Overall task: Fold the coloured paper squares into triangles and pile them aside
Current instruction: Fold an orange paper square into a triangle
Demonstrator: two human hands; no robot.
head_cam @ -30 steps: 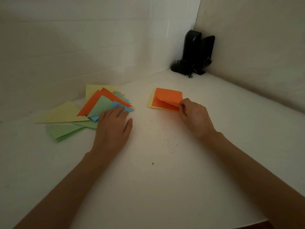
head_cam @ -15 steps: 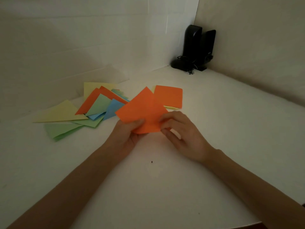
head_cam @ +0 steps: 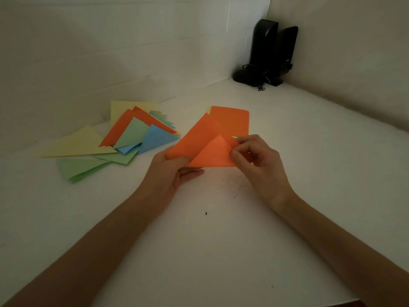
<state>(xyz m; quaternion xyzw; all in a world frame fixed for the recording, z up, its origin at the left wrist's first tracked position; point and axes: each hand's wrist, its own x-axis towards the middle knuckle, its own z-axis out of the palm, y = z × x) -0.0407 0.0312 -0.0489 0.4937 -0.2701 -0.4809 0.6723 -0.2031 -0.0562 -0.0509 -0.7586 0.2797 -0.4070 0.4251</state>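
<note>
Between left hand [head_cam: 170,173] and right hand [head_cam: 259,160] fingers [head_cam: 242,141], the orange square [head_cam: 199,138] is pinched.

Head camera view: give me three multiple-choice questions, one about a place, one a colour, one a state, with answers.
1. Where on the table is the pile of folded triangles? A) left side B) right side C) near edge
2. What colour is the held sheet? A) blue B) orange C) green
3. How is the held sheet? A) flat B) crumpled C) partly folded
Answers: 1 A, it lies beyond the left hand. 2 B, orange shows between both hands. 3 C, the right hand pinches a corner folded over.
</note>
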